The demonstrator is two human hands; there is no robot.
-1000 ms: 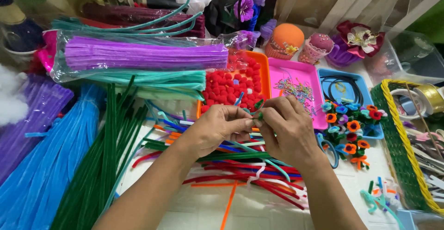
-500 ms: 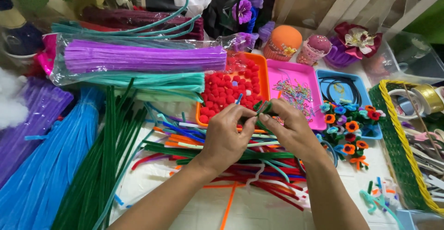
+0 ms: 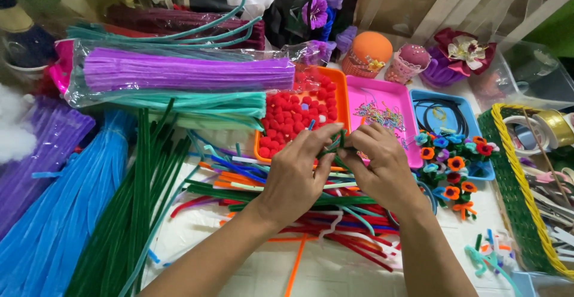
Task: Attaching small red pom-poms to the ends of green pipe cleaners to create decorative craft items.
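The left hand [image 3: 294, 180] and the right hand [image 3: 382, 171] meet fingertip to fingertip over the front edge of the orange tray [image 3: 339, 94] of red pompoms [image 3: 293, 115], both pinched shut on a short dark green pipe cleaner piece [image 3: 332, 146]. Most of that piece is hidden between the fingers; only a bent stub shows, so its full shape cannot be made out. Under the wrists lies a loose heap of mixed pipe cleaners [image 3: 323, 213], partly covered by both forearms. A pink tray [image 3: 382, 94] sits just beside the orange one, its small contents too fine to identify. A green and yellow basket [image 3: 514, 195] is cut off at the right edge. Bundled dark green stems [image 3: 137, 213] crowd the left; bare tabletop [image 3: 251, 273] opens only near the bottom edge.
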